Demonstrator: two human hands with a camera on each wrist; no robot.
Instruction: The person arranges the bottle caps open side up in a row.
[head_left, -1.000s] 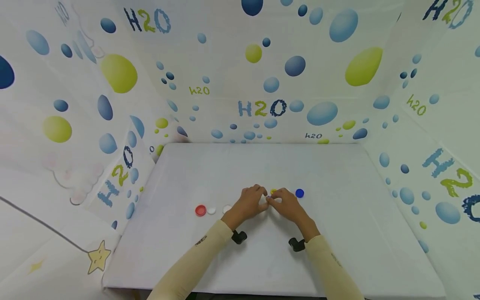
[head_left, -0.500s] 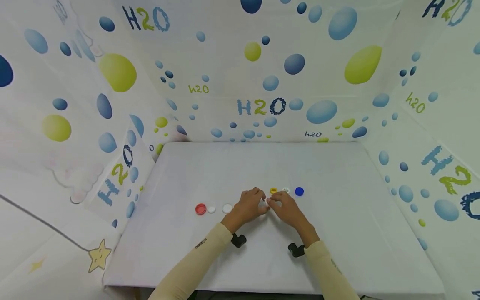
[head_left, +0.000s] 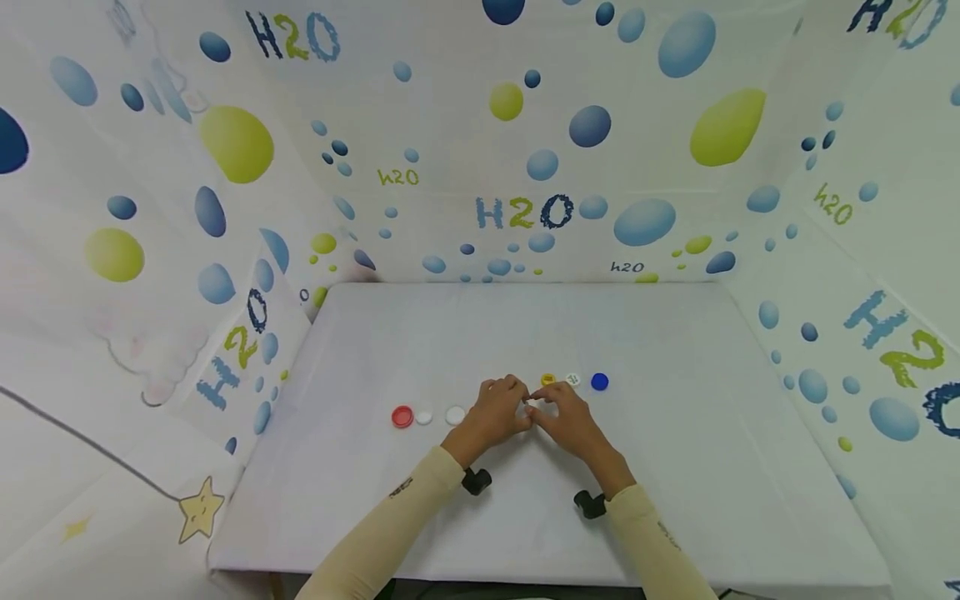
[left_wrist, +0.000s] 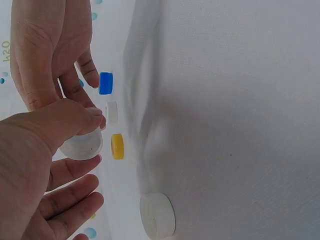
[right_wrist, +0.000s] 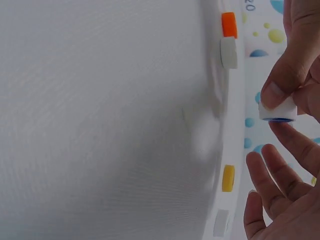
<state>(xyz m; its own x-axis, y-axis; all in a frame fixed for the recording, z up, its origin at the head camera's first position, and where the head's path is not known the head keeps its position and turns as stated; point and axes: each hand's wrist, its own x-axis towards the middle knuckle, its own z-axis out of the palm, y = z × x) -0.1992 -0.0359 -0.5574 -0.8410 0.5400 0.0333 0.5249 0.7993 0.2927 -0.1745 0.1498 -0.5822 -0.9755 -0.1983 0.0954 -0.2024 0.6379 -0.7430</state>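
My left hand (head_left: 497, 412) and my right hand (head_left: 576, 421) meet fingertip to fingertip over the middle of the table. Between them is a small white bottle cap (left_wrist: 82, 145), seen flat side on in the left wrist view, with my left thumb across it. In the right wrist view the white cap (right_wrist: 278, 111) shows its side and a blue lower edge. Left thumb and fingers pinch it, and right fingertips hold it from the other side. The other fingers of both hands are spread. Part of the cap is hidden behind fingers.
On the white table (head_left: 675, 500), a red cap (head_left: 402, 417), a small white cap (head_left: 424, 418) and a larger white one (head_left: 455, 415) lie left of my hands. Behind and right are a yellow cap (head_left: 548, 380), a printed white cap (head_left: 573, 379) and a blue cap (head_left: 600, 382).
The right hand has shifted slightly left and towards me, uncovering the yellow cap and the printed white cap. The left hand stays nearly in place; the cap between them is now mostly covered.
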